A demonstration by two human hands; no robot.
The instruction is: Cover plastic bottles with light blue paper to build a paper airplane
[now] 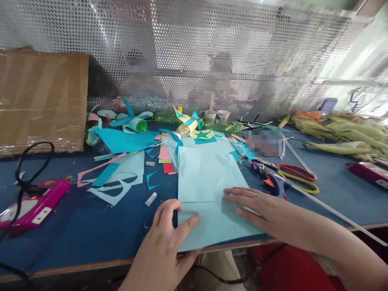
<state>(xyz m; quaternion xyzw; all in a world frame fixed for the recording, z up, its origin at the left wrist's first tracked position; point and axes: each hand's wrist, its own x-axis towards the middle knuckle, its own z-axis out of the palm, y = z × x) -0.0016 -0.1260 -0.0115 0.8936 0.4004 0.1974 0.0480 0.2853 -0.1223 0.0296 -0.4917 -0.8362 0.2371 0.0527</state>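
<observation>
A light blue sheet of paper (pixel 209 173) lies at the front of the table, with a straight crease or folded edge running across it. My left hand (pixel 169 238) is at its lower left corner. One finger rests on top, the others bend at the left edge, and the paper's bottom edge passes between the digits. My right hand (pixel 257 206) lies flat on the paper's right side, fingers stretched out and pointing left. To the right of the paper are red- and yellow-handled scissors (pixel 297 171) and a dark blue tool with an orange trigger (pixel 274 182).
Paper scraps (pixel 118 182) and glue sticks (pixel 150 199) lie on the left. A magenta power strip (pixel 39 204) with a black cable is farther left, before a cardboard box (pixel 42 101). Bottles with paper pieces (pixel 141 124) stand behind; corn husks (pixel 348 133) lie right.
</observation>
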